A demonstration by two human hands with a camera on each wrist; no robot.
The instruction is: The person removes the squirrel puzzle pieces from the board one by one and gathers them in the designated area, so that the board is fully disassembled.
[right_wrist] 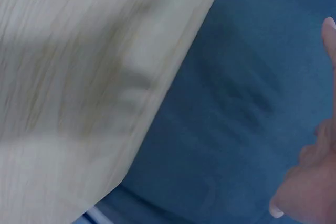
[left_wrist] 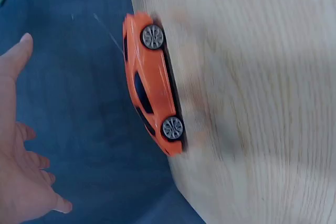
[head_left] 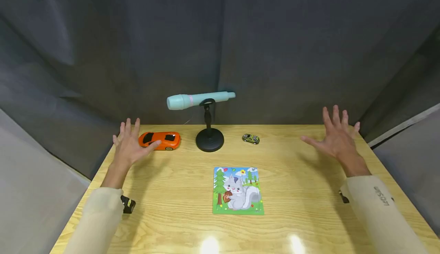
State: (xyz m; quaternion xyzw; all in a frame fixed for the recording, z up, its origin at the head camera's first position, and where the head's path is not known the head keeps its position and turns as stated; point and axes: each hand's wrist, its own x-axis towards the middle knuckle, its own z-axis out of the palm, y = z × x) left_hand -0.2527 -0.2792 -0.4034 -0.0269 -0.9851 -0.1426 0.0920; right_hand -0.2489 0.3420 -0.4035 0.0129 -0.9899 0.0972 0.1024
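Observation:
My left hand (head_left: 128, 143) hovers with fingers spread above the table's back left, its thumb just in front of an orange toy car (head_left: 160, 140). The left wrist view shows the same orange car (left_wrist: 152, 85) near the table's far edge, with my left hand (left_wrist: 18, 145) apart from it and holding nothing. My right hand (head_left: 335, 133) is raised and spread over the back right of the table, holding nothing. In the right wrist view only fingertips (right_wrist: 328, 35) show beside the table's edge.
A wooden table (head_left: 309, 215) is enclosed by dark curtains. A light-blue microphone (head_left: 199, 100) lies in a black stand (head_left: 209, 139) at the back centre. A small green toy car (head_left: 251, 138) sits right of it. A squirrel puzzle (head_left: 238, 190) lies in the middle.

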